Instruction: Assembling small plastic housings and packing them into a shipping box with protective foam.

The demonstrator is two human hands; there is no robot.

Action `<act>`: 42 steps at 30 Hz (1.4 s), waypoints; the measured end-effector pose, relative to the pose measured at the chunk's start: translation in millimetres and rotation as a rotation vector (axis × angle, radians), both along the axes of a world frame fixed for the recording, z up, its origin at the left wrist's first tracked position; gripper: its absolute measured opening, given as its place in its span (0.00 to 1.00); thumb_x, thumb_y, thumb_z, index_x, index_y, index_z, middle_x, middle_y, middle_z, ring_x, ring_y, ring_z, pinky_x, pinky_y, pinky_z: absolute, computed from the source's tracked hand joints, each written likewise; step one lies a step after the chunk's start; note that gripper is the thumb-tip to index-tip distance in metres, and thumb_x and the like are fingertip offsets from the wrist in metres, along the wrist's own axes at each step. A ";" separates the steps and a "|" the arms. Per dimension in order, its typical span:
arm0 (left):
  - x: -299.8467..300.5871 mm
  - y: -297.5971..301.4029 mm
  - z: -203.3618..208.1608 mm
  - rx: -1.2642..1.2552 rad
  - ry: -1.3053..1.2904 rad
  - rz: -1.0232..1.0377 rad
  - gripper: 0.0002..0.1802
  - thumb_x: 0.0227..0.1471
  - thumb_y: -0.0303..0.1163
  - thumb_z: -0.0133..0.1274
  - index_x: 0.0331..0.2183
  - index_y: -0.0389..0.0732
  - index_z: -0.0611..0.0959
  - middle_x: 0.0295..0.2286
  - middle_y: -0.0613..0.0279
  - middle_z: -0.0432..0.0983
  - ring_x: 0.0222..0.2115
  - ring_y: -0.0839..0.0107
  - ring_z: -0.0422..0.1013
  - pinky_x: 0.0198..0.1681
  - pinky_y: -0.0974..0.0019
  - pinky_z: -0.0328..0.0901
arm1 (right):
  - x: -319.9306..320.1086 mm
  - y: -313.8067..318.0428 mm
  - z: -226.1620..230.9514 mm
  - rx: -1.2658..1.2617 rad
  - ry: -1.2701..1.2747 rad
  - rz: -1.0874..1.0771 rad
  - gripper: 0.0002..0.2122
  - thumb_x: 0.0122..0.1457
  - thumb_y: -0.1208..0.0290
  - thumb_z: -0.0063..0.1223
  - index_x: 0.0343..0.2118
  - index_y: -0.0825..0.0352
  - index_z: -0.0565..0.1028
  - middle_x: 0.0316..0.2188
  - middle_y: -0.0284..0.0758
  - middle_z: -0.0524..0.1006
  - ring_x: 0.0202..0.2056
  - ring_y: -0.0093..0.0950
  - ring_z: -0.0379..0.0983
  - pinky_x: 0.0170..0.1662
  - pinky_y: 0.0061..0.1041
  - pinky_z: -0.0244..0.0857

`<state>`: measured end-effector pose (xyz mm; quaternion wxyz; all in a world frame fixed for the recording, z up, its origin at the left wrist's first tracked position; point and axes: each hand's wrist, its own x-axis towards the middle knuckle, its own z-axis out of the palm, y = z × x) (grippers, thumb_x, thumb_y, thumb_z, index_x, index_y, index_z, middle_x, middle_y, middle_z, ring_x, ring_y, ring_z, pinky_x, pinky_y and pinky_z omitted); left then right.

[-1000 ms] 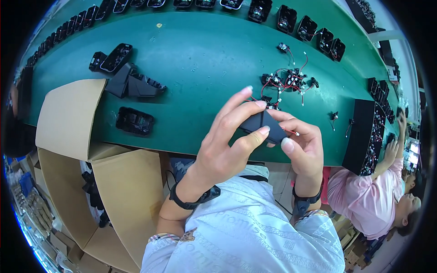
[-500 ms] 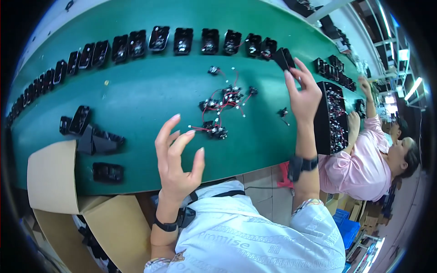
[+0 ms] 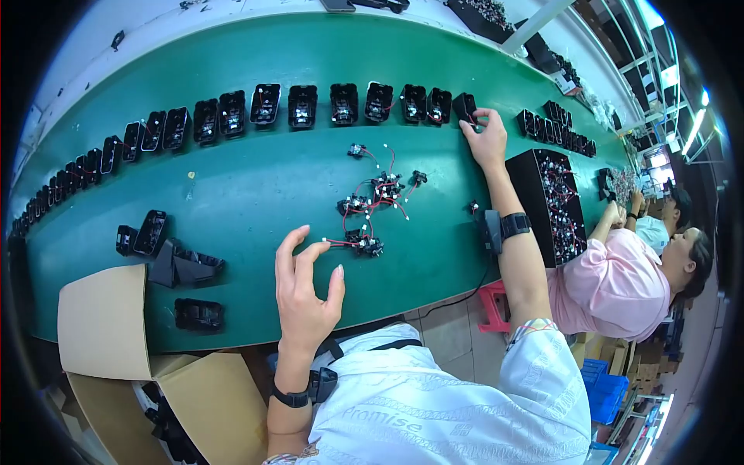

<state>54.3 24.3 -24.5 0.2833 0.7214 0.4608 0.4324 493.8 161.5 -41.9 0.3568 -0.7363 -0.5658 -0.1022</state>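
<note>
Blk tapered plastic housing (image 3: 463, 103) moved to R end of blk-housing row (image 3: 302, 106), R hand (image 3: 488, 142) gripping its edge; L hand (image 3: 304, 298) spread nr red-wired blk modules (image 3: 370, 246).

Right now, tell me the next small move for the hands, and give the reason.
The right hand should probably let go of the black case: the case is at the right end of the curved row of cases and seems lined up with it. The left hand looks empty, beside the wired parts.
</note>
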 end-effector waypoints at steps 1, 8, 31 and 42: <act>-0.5 -0.4 0.5 -0.004 0.003 -0.007 0.19 0.48 0.23 0.59 0.45 0.36 0.78 0.55 0.48 0.66 0.54 0.49 0.68 0.55 0.53 0.65 | -1.0 -1.0 4.8 -0.032 0.043 -0.001 0.24 0.50 0.64 0.71 0.47 0.69 0.73 0.45 0.42 0.78 0.44 0.37 0.78 0.46 0.32 0.72; -4.2 -0.2 1.6 0.007 -0.010 0.018 0.16 0.47 0.23 0.59 0.41 0.36 0.80 0.50 0.48 0.71 0.51 0.51 0.70 0.53 0.55 0.66 | -73.9 -76.9 65.9 -0.012 0.155 0.256 0.12 0.59 0.72 0.61 0.44 0.70 0.77 0.42 0.35 0.80 0.41 0.22 0.77 0.43 0.22 0.71; -112.5 -28.8 13.8 0.044 0.372 0.519 0.23 0.37 0.26 0.70 0.39 0.40 0.81 0.53 0.50 0.65 0.51 0.51 0.66 0.50 0.55 0.66 | -131.1 -142.2 20.2 -0.177 0.904 0.437 0.06 0.67 0.78 0.45 0.44 0.69 0.73 0.40 0.35 0.76 0.33 0.20 0.74 0.38 0.18 0.70; -76.1 -24.6 -6.6 0.055 0.066 0.212 0.47 0.36 0.26 0.72 0.58 0.38 0.68 0.53 0.46 0.68 0.51 0.49 0.69 0.54 0.54 0.66 | -239.7 -169.8 61.8 -0.271 1.101 0.670 0.13 0.55 0.80 0.58 0.44 0.72 0.74 0.39 0.40 0.78 0.44 0.28 0.75 0.49 0.24 0.67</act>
